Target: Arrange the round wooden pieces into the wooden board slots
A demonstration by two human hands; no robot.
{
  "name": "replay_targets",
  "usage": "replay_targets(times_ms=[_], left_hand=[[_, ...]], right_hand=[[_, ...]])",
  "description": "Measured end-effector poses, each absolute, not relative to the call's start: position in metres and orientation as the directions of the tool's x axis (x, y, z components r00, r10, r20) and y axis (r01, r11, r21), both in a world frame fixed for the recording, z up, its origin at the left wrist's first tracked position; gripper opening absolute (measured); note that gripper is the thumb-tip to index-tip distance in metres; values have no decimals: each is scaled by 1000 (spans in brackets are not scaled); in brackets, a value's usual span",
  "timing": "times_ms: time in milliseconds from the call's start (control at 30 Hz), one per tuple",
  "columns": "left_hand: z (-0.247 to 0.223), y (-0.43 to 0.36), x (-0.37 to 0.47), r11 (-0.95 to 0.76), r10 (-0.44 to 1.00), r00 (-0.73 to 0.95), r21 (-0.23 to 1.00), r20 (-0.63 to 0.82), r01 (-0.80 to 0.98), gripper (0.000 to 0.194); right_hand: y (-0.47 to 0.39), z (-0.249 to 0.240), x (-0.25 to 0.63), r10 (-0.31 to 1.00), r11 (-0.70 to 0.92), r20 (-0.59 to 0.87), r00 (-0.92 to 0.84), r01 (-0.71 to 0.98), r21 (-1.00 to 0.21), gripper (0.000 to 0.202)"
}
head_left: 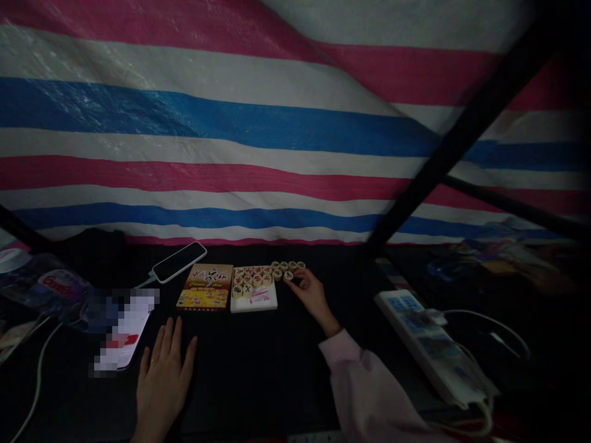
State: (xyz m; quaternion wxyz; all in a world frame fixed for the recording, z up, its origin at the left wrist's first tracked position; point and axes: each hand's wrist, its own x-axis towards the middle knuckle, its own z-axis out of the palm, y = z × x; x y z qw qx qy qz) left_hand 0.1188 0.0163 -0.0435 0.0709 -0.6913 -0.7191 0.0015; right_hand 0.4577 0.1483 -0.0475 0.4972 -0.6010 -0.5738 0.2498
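Observation:
My left hand [164,375] lies flat on the dark table with its fingers spread, holding nothing. A ring shows on one finger. The fingertips of my right hand [311,294] close on a round Chinese chess piece [288,275], at the near end of a group of loose pieces [283,266]. Left of that group sits a white box tray [240,304], with red- and black-marked pieces in its upper and left part and a pink-printed patch at lower right. A red and yellow Chinese chess box lid [205,288] lies beside the tray, beyond my left hand.
A phone with a lit, blurred-out screen [124,335] lies left of my left hand. Farther back is a dark-screened white phone [180,261] on a cable. A clear plastic bottle [50,286] lies at far left. On the right is a power strip [429,344] with cords. Striped sheeting [231,129] hangs behind.

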Motion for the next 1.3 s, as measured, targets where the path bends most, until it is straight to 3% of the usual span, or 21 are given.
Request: replay_targets(times_ms=[200, 467, 900, 1167, 1300], left_hand=[[-46, 15, 118, 19, 994, -8, -99, 109, 995, 50], [-46, 19, 123, 83, 980, -82, 1, 181, 997, 55], [-50, 23, 127, 79, 978, -92, 72, 187, 994, 54], [-41, 26, 125, 118, 985, -123, 47, 122, 992, 58], [-15, 34, 119, 87, 996, -85, 177, -20, 980, 52]], right_hand=[[148, -46, 457, 947, 153, 249, 203, 398, -904, 42], [150, -49, 458, 942, 199, 295, 160, 444, -874, 39], [149, -49, 466, 921, 286, 389, 25, 634, -718, 35], [151, -47, 461, 886, 339, 463, 31, 639, -691, 30], [154, -50, 462, 864, 377, 504, 18, 641, -669, 26]])
